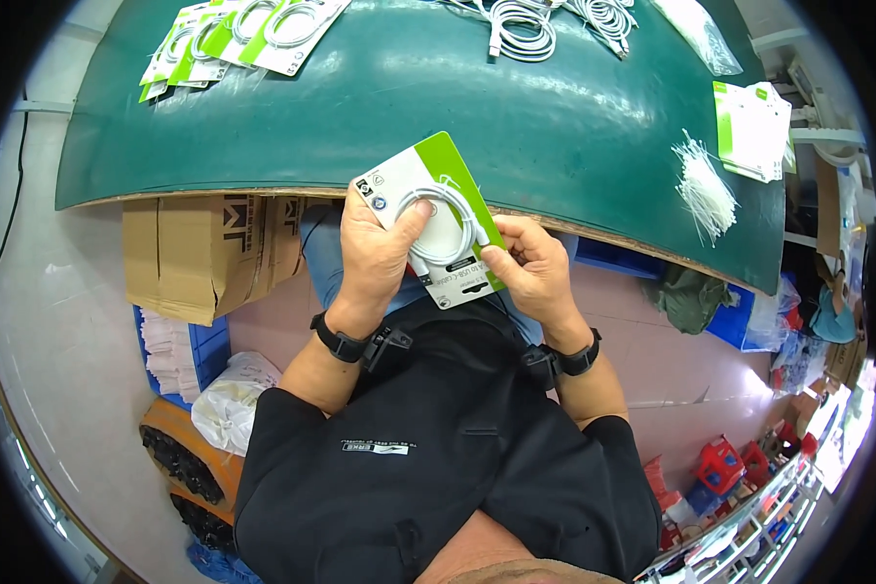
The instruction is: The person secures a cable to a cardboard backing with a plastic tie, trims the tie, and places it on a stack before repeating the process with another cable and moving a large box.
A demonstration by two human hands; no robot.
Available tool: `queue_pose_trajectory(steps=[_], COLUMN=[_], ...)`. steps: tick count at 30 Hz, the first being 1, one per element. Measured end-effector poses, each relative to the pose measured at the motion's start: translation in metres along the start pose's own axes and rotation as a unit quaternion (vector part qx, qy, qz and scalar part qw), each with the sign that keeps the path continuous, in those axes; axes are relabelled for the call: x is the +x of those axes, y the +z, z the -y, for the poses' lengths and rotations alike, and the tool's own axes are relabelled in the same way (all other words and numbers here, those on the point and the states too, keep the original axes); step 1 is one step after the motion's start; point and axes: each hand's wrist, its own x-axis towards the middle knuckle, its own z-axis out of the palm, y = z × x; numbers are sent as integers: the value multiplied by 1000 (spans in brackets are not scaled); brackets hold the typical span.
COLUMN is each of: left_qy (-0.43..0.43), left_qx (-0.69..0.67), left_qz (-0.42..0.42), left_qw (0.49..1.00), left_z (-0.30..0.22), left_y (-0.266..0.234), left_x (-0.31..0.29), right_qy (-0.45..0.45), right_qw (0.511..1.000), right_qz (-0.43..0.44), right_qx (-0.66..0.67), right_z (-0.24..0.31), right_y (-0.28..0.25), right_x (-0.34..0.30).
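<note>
Between my two hands, at the near edge of the table, is a white and green cardboard card (448, 287) with a coiled white cable (470, 229) lying on its face. My left hand (378, 248) grips the card's left side, its thumb pressed inside the coil. My right hand (533, 268) pinches the right edge of the card, thumb on the front beside the coil. The fingers behind the card are hidden. A white tie seems to stick up at the top of the coil.
On the green table (360, 127) lie carded cables (287, 34) at far left, loose coiled cables (521, 29) at the back, a pile of white cable ties (703, 190) and a stack of cards (752, 131) at right. A cardboard box (190, 253) stands below the table's left edge.
</note>
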Motion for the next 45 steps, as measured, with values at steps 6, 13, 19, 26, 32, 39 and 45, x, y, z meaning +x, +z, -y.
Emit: queue_pose_trajectory(steps=[6, 13, 19, 26, 32, 39, 45], left_qy=[36, -47, 52, 4, 334, 342, 277], left_qx=[49, 245, 34, 339, 647, 803, 840], left_qz=[1, 153, -70, -101, -190, 137, 101], left_qw=[998, 956, 996, 935, 659, 468, 455], left_z=[-9, -40, -76, -91, -105, -87, -85], left_y=[-8, -66, -79, -150, -88, -84, -98], left_x=[7, 34, 116, 192, 166, 205, 242], right_qy=[-8, -62, -94, -155, -164, -172, -180], right_qw=[1000, 993, 982, 958, 948, 945, 940], right_qz=[-15, -28, -136, -116, -128, -131, -143], right_qx=[-25, -101, -93, -209, -240, -244, -251], right_z=[6, 17, 2, 6, 1, 2, 2], right_y=[-8, -21, -34, -29, -26, -23, -23], right_x=[9, 30, 36, 40, 42, 40, 43])
